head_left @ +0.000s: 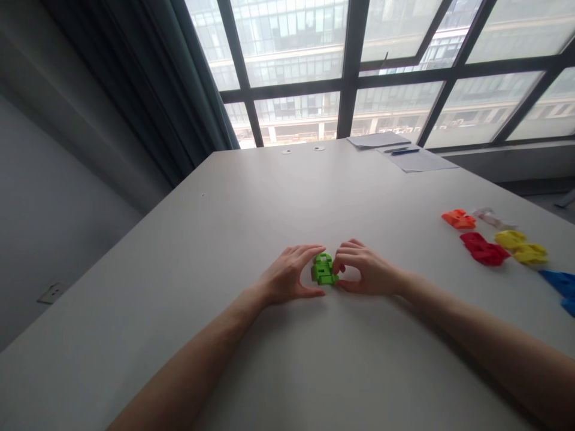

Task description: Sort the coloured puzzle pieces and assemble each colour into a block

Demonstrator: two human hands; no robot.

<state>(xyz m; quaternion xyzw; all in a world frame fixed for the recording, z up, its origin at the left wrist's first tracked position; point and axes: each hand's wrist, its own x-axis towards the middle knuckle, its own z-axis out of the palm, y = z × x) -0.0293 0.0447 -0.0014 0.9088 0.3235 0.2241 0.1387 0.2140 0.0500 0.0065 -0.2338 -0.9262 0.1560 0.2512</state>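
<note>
A small bright green plastic toy piece (322,269), blocky with slots and a rounded top, is between my two hands on the white table. My left hand (291,274) curves around its left side in a C shape, thumb and fingers apart, with a gap between the thumb and the piece. On the other side my right hand (363,267) is closed, its thumb and index finger pinching the lower right corner of the green piece. The remaining fingers of that hand are curled in, and the exact contact is partly hidden.
To the right lie plastic pieces: orange (459,219), red (485,249), yellow (521,246) and blue (561,286), near a clear wrapper (494,218). Papers (417,159) and a pen (405,152) lie at the far edge of the white table (269,203), before the window.
</note>
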